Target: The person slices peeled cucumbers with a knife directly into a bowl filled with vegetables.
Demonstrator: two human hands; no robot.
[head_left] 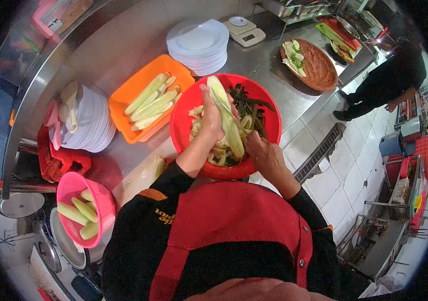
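Red cloth of an apron (pixel 244 215) is filling the nearest part of the view, with black sleeves (pixel 306 208) reaching forward to two bare hands. Off to the left, below the near edge of the steel tabletop (pixel 269 65), a round pink plastic basket (pixel 105 205) is holding whole pale cucumbers (pixel 84 209). At the tabletop's near edge a round red plastic bowl (pixel 186 100) is standing, holding dark green strips (pixel 251 100) and yellowish shreds (pixel 219 156). Above it the left hand (pixel 212 118) is gripping a long, peeled, pale-green cucumber (pixel 232 131), which is slanting across the bowl. The right hand (pixel 268 156) is curling its fingers beside the cucumber's lower end; whether they are gripping anything cannot be told. Farther back, a rectangular orange plastic basket (pixel 161 63) is holding peeled cucumbers (pixel 146 110). Along the tabletop's back edge, a stack of round white plates (pixel 196 40) is standing just beside a small white kitchen scale (pixel 246 33). Toward the right end, a round reddish-brown dish (pixel 319 67) is carrying pale leaves (pixel 293 55). Beyond, a person in dark clothing (pixel 392 72) is standing on white floor tiles (pixel 324 193).
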